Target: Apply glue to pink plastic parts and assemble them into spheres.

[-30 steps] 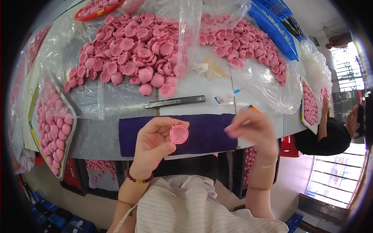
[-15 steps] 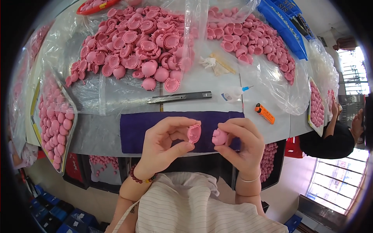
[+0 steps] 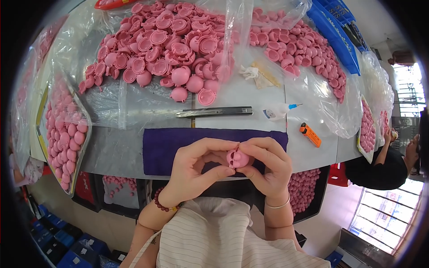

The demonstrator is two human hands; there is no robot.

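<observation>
Directions are taken from the held piece as dial centre, with twelve pointing away from the person.

Progress: one pink rounded piece (image 3: 237, 158) is in work, at the centre, above the near edge of the purple cloth (image 3: 157, 149). It appears to be part-finished; full closure cannot be confirmed, as fingers cover its sides. At eleven o'clock lies a large heap of pink shells (image 3: 158, 40), many open and unpaired; a second heap of pink cups (image 3: 292, 47) lies at one. These read as the remaining stock. Rounded pink pieces (image 3: 67, 147) fill a tray at nine; whether they are finished cannot be told.

Hands: the left hand (image 3: 196, 163) pinches the piece narrowly between thumb and fingertips on its left side; the right hand (image 3: 270, 165) grips it likewise on the right. The two hands nearly meet at the top.

Condition of piece: matt pink, small, roughly ball-shaped, with dark openings on the visible face and a rounded bump. No crack is visible; the underside is hidden.
</observation>
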